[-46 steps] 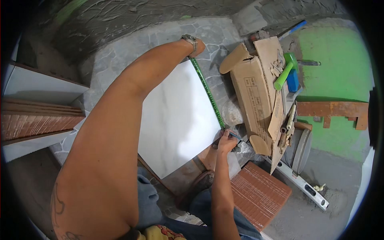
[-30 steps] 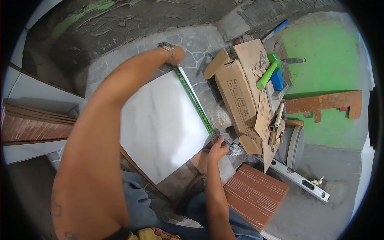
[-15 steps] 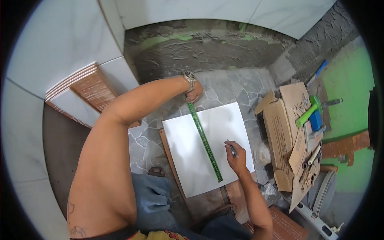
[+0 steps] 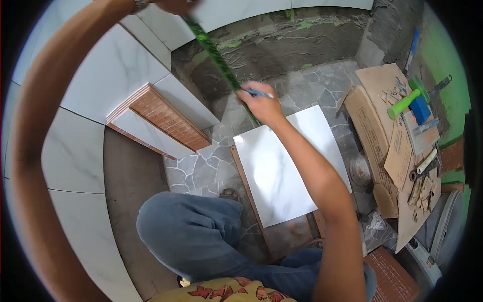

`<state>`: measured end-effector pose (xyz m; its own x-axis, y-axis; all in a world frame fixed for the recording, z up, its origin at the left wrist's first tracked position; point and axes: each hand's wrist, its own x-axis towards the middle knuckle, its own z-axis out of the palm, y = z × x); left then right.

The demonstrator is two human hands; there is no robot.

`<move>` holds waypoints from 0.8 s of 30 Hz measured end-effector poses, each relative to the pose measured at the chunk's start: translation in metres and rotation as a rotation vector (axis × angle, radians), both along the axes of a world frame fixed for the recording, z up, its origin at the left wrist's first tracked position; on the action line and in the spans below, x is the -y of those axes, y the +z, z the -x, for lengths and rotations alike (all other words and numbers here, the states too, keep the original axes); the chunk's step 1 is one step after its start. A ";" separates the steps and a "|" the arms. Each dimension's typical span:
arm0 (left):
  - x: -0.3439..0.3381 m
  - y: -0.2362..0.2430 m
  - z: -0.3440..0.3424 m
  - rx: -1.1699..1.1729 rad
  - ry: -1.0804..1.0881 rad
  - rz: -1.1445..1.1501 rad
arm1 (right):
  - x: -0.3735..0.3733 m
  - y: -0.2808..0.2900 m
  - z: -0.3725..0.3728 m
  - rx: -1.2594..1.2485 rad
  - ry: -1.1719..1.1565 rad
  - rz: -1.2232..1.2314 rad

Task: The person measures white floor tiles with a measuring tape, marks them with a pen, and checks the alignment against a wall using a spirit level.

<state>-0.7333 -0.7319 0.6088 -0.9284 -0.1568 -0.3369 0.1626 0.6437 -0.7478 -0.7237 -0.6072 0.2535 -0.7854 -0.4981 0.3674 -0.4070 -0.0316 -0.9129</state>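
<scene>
My left hand (image 4: 176, 4), blurred and partly cut off by the top edge, is closed on the upper end of a green measuring tape (image 4: 217, 61). The tape slants down in front of the wall to the far edge of a white marbled tile (image 4: 282, 171). Halfway along it, my right hand (image 4: 262, 104) is closed around a slim pen (image 4: 259, 93), with its fingertips against the tape. The tile lies flat on a brown board (image 4: 246, 186) in front of my knees. My right forearm hides part of its right side.
Several tiles (image 4: 161, 133) lean against the left wall. At right, a cardboard box (image 4: 359, 136) carries a green-handled mallet (image 4: 405, 103), a trowel (image 4: 421, 132) and other tools. A spirit level (image 4: 420, 261) lies at lower right. Rough mortar (image 4: 271, 55) covers the low wall ahead.
My left hand has risen to the upper left, drawing the tape up off the tile. My right hand has gone from above the tile up to the tape, still with the pen.
</scene>
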 end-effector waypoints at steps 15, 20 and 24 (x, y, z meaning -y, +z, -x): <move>0.042 0.044 -0.040 -0.302 0.124 0.410 | -0.043 -0.017 0.017 -0.294 0.498 -0.843; 0.067 -0.006 -0.022 -0.367 -0.102 0.223 | -0.102 0.010 0.008 -0.357 0.543 -0.935; 0.078 -0.054 -0.015 -0.372 -0.095 0.218 | -0.136 0.067 -0.037 -0.436 0.622 -0.942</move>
<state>-0.7180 -0.8095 0.5552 -0.9940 -0.0950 0.0543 -0.0922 0.4591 -0.8836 -0.6871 -0.4710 0.3208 -0.2173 -0.9615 -0.1684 -0.8379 0.2722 -0.4731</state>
